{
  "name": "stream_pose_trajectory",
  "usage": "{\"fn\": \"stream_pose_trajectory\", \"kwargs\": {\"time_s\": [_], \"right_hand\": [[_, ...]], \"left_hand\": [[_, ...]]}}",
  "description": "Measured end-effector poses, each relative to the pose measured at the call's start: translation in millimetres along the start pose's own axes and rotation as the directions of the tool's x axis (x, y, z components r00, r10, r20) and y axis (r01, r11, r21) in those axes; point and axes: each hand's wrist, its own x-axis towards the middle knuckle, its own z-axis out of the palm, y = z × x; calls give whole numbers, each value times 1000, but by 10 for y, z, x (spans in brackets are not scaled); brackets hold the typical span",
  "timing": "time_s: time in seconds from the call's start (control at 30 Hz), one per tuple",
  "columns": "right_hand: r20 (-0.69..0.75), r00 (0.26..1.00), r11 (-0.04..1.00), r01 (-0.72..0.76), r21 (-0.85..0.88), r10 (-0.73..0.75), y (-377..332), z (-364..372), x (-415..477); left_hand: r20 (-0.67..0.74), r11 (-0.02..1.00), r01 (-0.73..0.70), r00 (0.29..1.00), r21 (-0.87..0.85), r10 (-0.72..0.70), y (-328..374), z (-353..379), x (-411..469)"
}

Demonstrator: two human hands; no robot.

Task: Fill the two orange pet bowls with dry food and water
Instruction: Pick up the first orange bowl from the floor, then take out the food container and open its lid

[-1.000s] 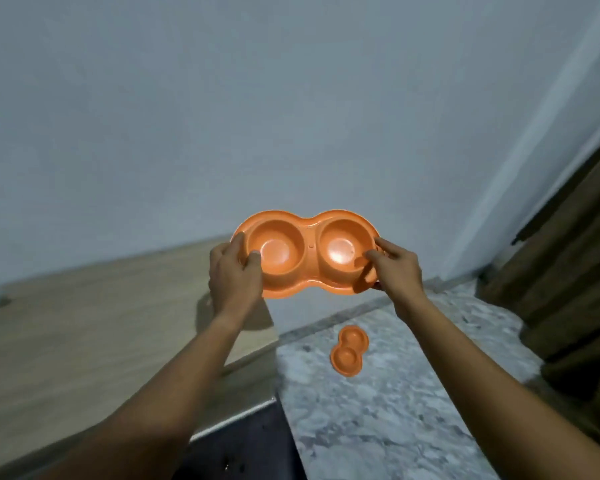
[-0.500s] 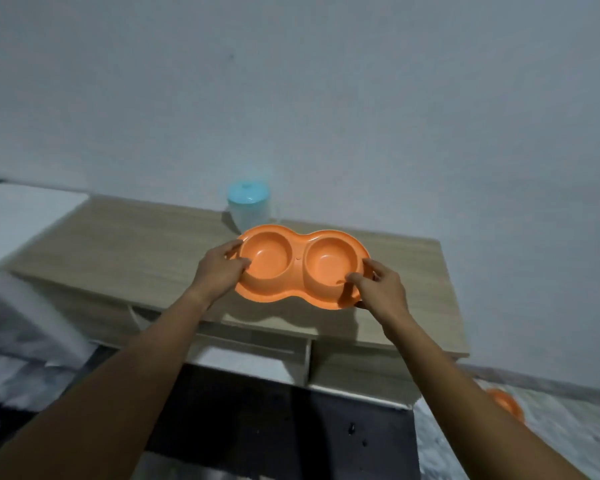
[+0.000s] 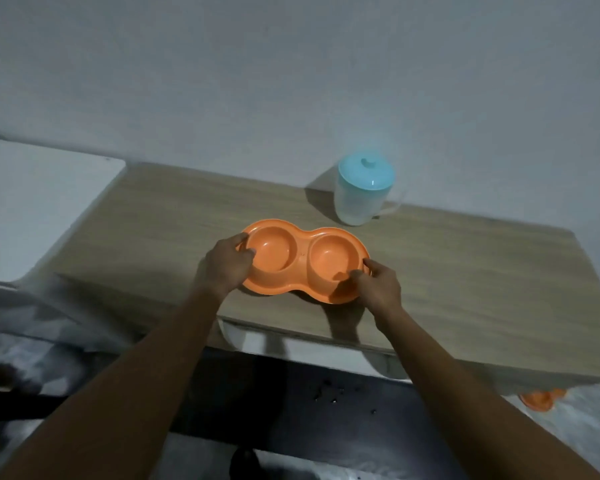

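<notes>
An orange double pet bowl (image 3: 303, 259) with two empty round wells rests low on the wooden tabletop (image 3: 465, 282), near its front edge. My left hand (image 3: 226, 265) grips its left rim, thumb inside the left well. My right hand (image 3: 378, 289) holds its right front rim. A clear jug with a pale blue lid (image 3: 362, 192) stands upright behind the bowl, close to the wall. A second orange pet bowl (image 3: 539, 399) lies on the floor, mostly hidden under the table's right front corner.
A white surface (image 3: 39, 209) adjoins the table on the left. Below the table's front edge is a dark area (image 3: 291, 407) with small crumbs. Marble floor shows at lower right. The wall runs right behind the table.
Both hands have carried the orange double bowl from the air down onto the tabletop. The view swung left and down, bringing the jug and table into full sight.
</notes>
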Motion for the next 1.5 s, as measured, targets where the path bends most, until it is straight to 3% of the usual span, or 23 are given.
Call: {"fn": "stream_pose_trajectory", "kwargs": {"time_s": [0.23, 0.5, 0.7, 0.8, 0.9, 1.2, 1.33, 1.5], "right_hand": [[-116, 991, 996, -68, -60, 61, -20, 432, 180], [-203, 979, 991, -31, -131, 4, 88, 587, 115], [-275, 950, 987, 124, -103, -148, 323, 793, -461], [-255, 934, 968, 242, -68, -251, 583, 951, -867], [-185, 939, 957, 281, -70, -290, 896, 1072, -1127], [43, 995, 990, 99, -98, -95, 1637, 1266, -1192], [31, 999, 997, -15, -76, 18, 1824, 1430, -897], [-42, 995, 992, -84, 96, 89, 1970, 1851, -218]], "left_hand": [[47, 991, -101, 994, 92, 97, -290, 10, 396], [80, 988, -152, 985, 19, 150, -437, -5, 472], [-125, 965, -264, 957, 3, 262, -674, 43, 69], [-247, 922, -384, 890, 49, 384, -878, 119, -307], [-239, 893, -436, 860, 114, 451, -1041, 177, -682], [-17, 962, -244, 969, 123, 248, -1615, 526, -1202], [53, 984, -160, 986, 82, 156, -1774, 777, -845], [-38, 998, -34, 999, 61, 36, -1934, 1246, -104]]}}
